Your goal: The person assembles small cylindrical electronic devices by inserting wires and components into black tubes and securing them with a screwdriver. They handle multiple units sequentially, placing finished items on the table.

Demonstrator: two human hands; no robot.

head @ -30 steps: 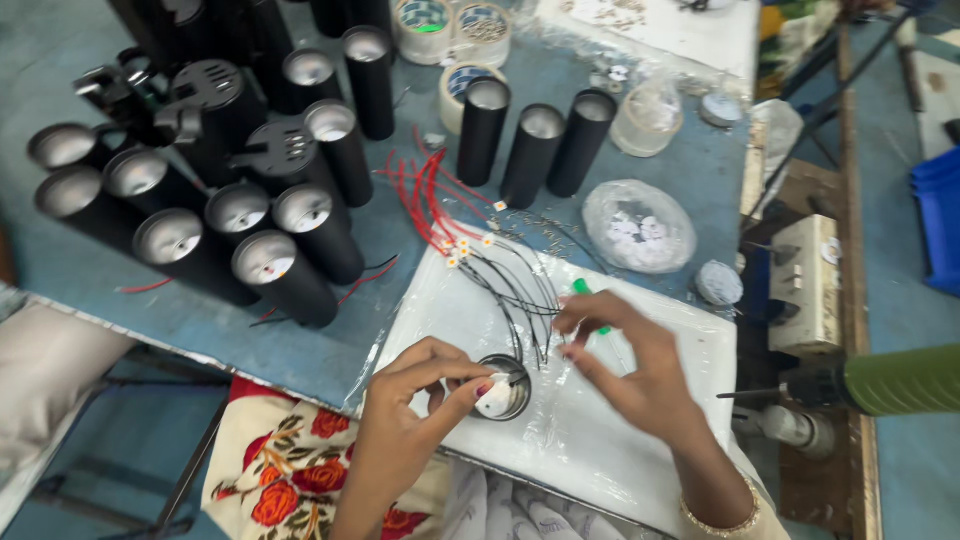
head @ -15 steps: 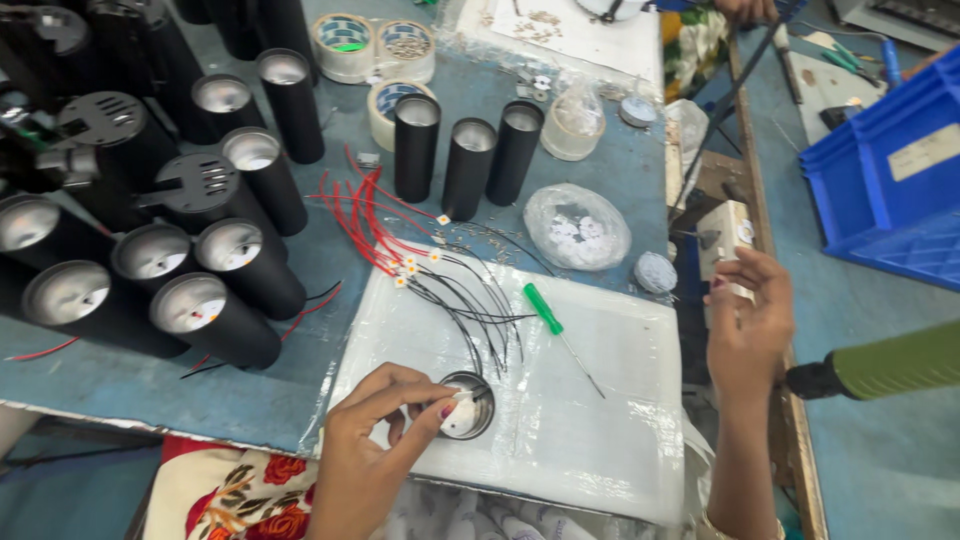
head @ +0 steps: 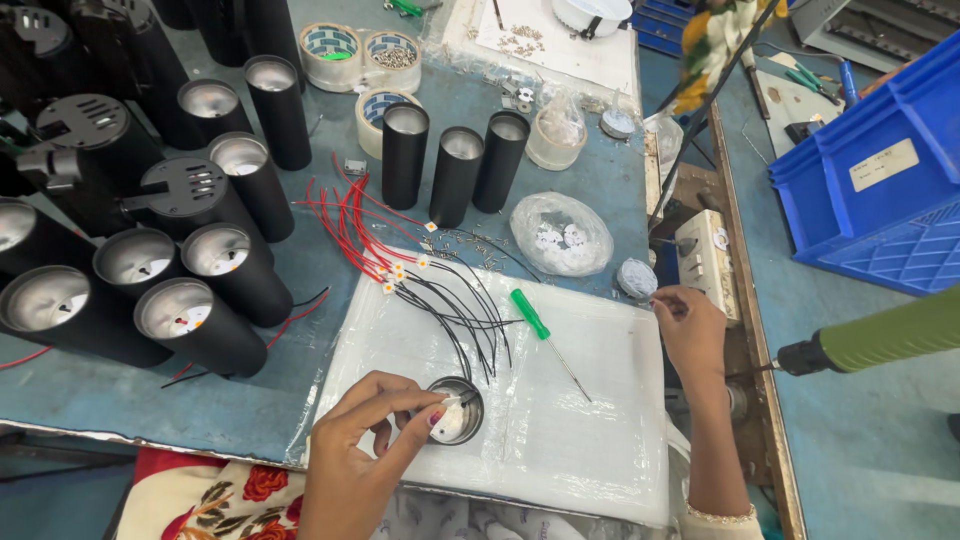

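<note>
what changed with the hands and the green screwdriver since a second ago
The right hand let go of the green-handled screwdriver, which now lies on the white plastic-covered board, and moved right to the table edge beside a small round silver disc. The left hand stayed on the round silver reflector cup; the black cylindrical lamp housings did not move.

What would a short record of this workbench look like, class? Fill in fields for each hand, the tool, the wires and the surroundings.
Left hand: left hand pinches a small white piece at the rim of the round metal cup
Right hand: right hand raised at the table edge, fingers pinched on something too small to tell
Tool: green-handled screwdriver lies loose on the white sheet
Wires: red and black wires fan out onto the sheet
Surroundings: black cylinder housings, tape rolls, blue crate
</note>
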